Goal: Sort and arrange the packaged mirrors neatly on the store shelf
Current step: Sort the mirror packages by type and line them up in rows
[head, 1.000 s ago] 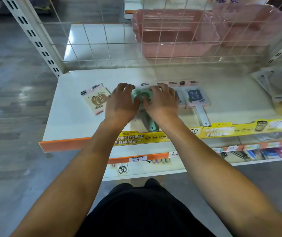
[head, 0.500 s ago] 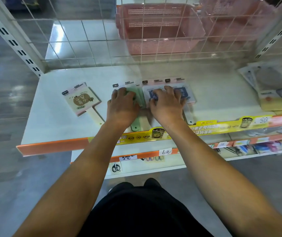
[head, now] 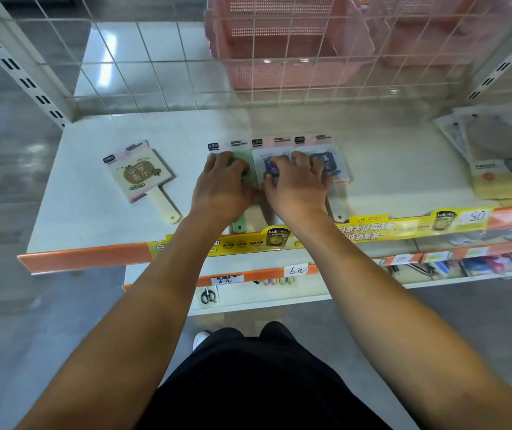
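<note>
Hands [head: 261, 184] flat on pkgd mirrors [head: 326, 162], white shelf [head: 87, 212]; pink baskets [head: 279, 51] behind

head cam | looks forward-down, close | over white shelf [head: 93, 218] | single view, nothing shared

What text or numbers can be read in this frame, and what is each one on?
"6元": handwritten price tag on the lower shelf's orange rail.
"50": tag on the yellow strip, right end.
"10": small tag on the lower rail.
Yellow strip: Chinese slogan, only partly legible, blurred.
Cream mirror, blue mirrors: Chinese characters, too blurred to read reliably.
</note>
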A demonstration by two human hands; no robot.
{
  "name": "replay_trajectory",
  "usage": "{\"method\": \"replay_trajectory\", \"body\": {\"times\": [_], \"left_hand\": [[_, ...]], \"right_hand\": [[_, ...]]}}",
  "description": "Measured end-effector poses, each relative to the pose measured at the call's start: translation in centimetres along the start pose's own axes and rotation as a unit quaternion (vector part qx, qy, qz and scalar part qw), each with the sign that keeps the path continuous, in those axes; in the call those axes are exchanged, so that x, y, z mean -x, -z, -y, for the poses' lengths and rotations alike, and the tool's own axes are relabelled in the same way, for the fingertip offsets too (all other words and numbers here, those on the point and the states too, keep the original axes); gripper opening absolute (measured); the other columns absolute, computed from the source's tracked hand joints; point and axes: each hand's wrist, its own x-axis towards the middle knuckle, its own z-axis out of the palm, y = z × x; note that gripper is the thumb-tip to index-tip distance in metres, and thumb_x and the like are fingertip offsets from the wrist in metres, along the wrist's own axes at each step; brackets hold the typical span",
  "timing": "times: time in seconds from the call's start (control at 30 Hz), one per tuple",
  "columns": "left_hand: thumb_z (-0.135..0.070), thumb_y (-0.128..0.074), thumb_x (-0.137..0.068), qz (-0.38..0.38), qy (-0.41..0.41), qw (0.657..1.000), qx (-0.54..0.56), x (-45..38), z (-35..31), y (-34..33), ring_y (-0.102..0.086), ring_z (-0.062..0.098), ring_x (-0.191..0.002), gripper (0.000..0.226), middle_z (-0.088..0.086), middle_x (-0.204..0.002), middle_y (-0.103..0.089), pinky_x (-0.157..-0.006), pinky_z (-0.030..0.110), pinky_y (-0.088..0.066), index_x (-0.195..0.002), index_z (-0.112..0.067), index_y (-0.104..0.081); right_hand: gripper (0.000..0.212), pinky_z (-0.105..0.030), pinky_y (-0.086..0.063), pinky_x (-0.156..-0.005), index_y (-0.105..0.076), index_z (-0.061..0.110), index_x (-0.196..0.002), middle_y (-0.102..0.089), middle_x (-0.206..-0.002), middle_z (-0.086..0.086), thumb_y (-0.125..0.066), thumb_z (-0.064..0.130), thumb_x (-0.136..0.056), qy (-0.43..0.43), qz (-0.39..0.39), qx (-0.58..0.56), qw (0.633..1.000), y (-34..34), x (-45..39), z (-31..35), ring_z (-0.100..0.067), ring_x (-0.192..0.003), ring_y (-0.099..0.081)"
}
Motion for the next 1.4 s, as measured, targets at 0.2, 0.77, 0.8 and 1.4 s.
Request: {"method": "replay_trajectory", "body": {"times": [0.2, 0.77, 0.8, 1.4], "left_hand": [[-0.036, -0.06, -0.085, -0.008, 0.0, 1.0, -0.015, 0.0, 0.1, -0.1, -0.038, 0.025, -0.127, 0.04, 0.002, -0.134, -0.049, -0.102, 0.041, -0.039, -0.121, -0.02, -0.059], [-0.034, -0.06, -0.083, -0.017, -0.003, 1.0, -0.003, 0.4, 0.4, -0.5, -0.031, 0.029, -0.137, 0.049, 0.003, -0.143, -0.043, -0.111, 0.045, -0.03, -0.13, -0.021, -0.054], [-0.034, -0.06, -0.084, -0.012, -0.001, 1.0, 0.0, 0.4, 0.2, -0.5, -0.027, 0.03, -0.141, 0.052, 0.004, -0.147, -0.04, -0.113, 0.046, -0.027, -0.134, -0.023, -0.051], [-0.031, -0.057, -0.088, -0.132, 0.077, 0.988, 0.006, 4.0, 6.5, 3.8, -0.043, 0.028, -0.132, 0.047, 0.008, -0.142, -0.046, -0.102, 0.047, -0.04, -0.133, -0.017, -0.052]], "right_hand": [[0.039, -0.057, -0.028, -0.107, -0.053, 0.03, -0.131, -0.041, -0.142, -0.005, -0.048, 0.042, -0.095, -0.001, -0.002, 0.007, 1.0, -0.1, 0.0, 0.1, -0.039, -0.135, -0.028], [0.047, -0.054, -0.027, -0.111, -0.048, 0.027, -0.137, -0.037, -0.148, -0.005, -0.05, 0.044, -0.092, 0.018, -0.013, -0.024, 0.999, -0.6, 0.2, -1.0, -0.035, -0.14, -0.026], [0.048, -0.053, -0.028, -0.111, -0.048, 0.026, -0.137, -0.037, -0.149, -0.006, -0.05, 0.044, -0.092, 0.021, -0.019, -0.029, 0.999, -0.5, 0.3, -1.1, -0.035, -0.14, -0.026], [0.049, -0.045, -0.033, -0.109, -0.047, 0.024, -0.138, -0.035, -0.15, -0.004, -0.053, 0.041, -0.092, 0.144, -0.006, -0.08, 0.986, -1.9, 1.1, 6.9, -0.032, -0.138, -0.03]]}}
